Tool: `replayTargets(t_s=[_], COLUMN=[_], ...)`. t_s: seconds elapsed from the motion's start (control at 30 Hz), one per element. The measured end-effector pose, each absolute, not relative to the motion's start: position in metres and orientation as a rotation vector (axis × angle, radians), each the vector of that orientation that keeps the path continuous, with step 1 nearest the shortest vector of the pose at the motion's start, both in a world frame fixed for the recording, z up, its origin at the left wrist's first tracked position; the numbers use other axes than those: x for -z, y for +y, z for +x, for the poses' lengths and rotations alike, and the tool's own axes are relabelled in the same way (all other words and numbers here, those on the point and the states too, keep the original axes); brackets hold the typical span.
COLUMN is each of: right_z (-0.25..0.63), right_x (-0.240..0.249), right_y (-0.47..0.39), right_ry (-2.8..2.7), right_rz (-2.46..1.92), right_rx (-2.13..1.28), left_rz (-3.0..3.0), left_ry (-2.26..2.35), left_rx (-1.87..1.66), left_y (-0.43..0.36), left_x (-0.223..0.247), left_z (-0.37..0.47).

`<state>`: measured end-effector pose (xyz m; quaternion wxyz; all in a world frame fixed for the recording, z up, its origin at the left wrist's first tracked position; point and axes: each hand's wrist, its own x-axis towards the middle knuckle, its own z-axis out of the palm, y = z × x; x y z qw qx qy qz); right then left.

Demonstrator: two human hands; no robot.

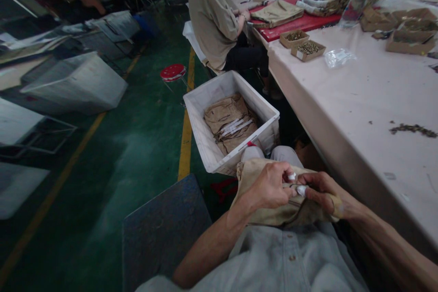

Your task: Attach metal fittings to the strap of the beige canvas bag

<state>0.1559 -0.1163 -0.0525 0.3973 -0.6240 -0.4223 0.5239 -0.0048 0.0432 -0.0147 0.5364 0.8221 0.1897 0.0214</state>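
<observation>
A khaki cloth piece [255, 174] lies across my lap; whether it is a bag or a garment I cannot tell. My left hand [273, 186] is closed on its upper part, with thumb and fingers pinched together. From the other side my right hand [323, 189] pinches the same cloth, its fingertips almost meeting those of the left. White wrapping covers some fingertips, and a tan strip sits at the base of my right thumb. Any small part between the fingertips is hidden.
Beyond my knees stands a white bin [201, 105] holding folded khaki cloth pieces. The long table [342, 96] on my right bears small boxes of metal fittings [309, 48], a plastic bag [338, 57] and loose bits. A co-worker [212, 18] sits ahead; a red stool [173, 72] stands behind them.
</observation>
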Motion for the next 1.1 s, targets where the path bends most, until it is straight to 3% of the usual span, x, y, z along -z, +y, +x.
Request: replayTargets(t_s=[0.13, 0.53, 0.67, 0.83, 0.93, 1.1], right_z=[0.164, 0.176, 0.188, 0.205, 0.201, 0.169], right_x=[0.06, 0.066, 0.076, 0.071, 0.039, -0.001], right_y=[-0.116, -0.111, -0.115, -0.125, -0.127, -0.111], right_ry=[-0.852, -0.466, -0.451, -0.767, -1.148, -1.674], right_rz=[-1.461, -1.324, -1.301, -1.622, -1.844, -1.721], right_rx=[-1.437, -1.16, -1.086, -0.856, -0.43, -0.219], left_rz=[1.771, 1.505, 1.3, 1.31, 1.371, 1.405], left_ry=[0.455, 0.469, 0.492, 0.543, 0.5, 0.376], left_rx=[-0.049, 0.282, 0.229, 0.057, 0.027, 0.065], left_y=[0.049, 0.069, 0.072, 0.083, 0.086, 0.074], left_x=[0.022, 0.053, 0.059, 0.034, 0.009, -0.025], left_z=[-0.009, -0.078, -0.09, -0.083, -0.069, -0.035])
